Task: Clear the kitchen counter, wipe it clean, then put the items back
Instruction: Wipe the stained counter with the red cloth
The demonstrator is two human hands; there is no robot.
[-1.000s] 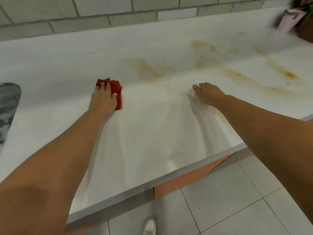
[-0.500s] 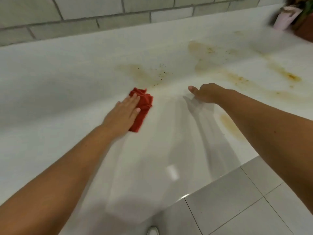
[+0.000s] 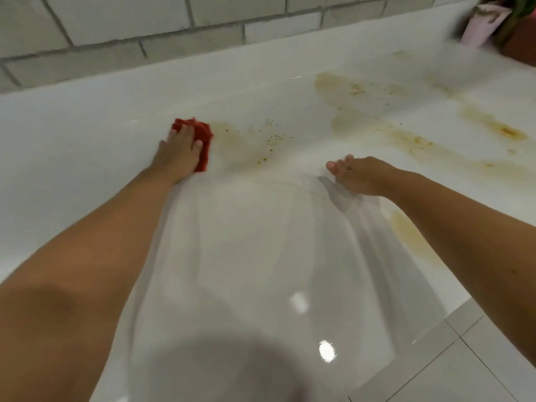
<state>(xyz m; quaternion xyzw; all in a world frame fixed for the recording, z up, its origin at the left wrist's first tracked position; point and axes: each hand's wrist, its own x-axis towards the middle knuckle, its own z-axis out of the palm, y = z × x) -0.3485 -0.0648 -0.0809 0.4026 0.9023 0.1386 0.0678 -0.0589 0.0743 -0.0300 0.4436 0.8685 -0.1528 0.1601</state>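
A: Both grips busy?

B: Only one. My left grip (image 3: 178, 152) lies flat, fingers straight, pressing the red cloth (image 3: 204, 133) onto the white worktop (image 3: 87, 134), far back near the tiled wall (image 3: 116, 21). My right grip (image 3: 356, 177) holds nothing. Its fingers are loosely curled, low over the worktop, and I can't tell whether they touch it.

A: Which way is the dirt from the cloth?

B: Rightwards. A pale brown stain (image 3: 229, 140) sits just beside the cloth's right edge, with dark specks (image 3: 272, 137) beyond it. The bigger yellow-brown streaks (image 3: 493, 127) run further right, nearer my right grip than my left. I judge the next stroke should sweep right, along the worktop's length.

A: Any writing to read?

B: None that I can see. A pink pot (image 3: 481, 23) in the far right corner is too blurred to tell
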